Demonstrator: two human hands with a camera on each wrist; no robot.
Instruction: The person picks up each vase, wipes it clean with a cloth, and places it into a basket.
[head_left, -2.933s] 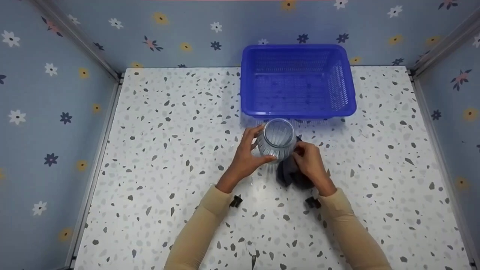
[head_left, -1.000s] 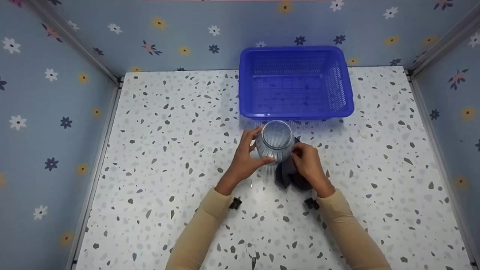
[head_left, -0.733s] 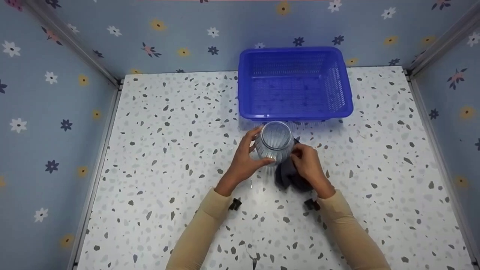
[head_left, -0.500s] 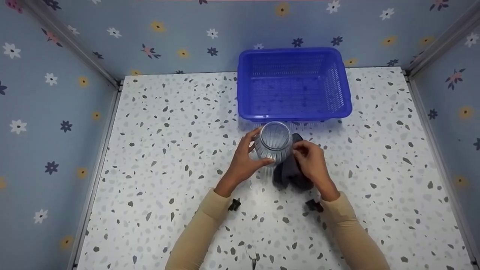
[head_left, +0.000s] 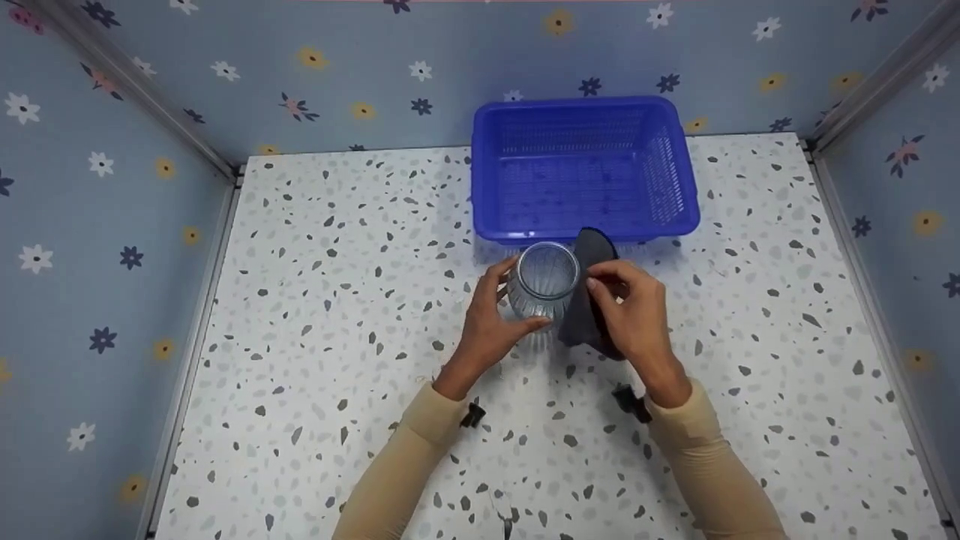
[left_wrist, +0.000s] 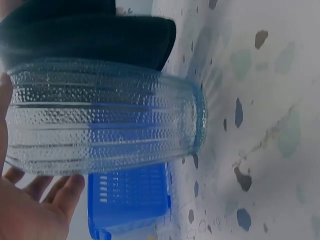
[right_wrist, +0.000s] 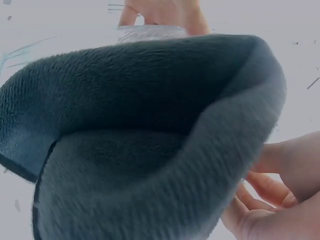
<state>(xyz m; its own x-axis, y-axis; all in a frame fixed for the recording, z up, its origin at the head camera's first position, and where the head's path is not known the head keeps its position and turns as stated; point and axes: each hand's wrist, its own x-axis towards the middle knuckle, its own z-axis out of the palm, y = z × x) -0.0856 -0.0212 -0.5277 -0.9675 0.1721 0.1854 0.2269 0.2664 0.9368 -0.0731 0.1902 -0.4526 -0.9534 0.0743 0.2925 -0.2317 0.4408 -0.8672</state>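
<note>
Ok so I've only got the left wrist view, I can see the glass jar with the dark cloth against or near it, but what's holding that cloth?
Observer: The right hand holds the dark cloth.
Operator: Got it. My picture cuts off the top of the glass jar. Is it capped?
Observer: No, the head view shows it uncapped.
Operator: Last one, what clothing shows?
Observer: Tan sleeves, on both arms.
</note>
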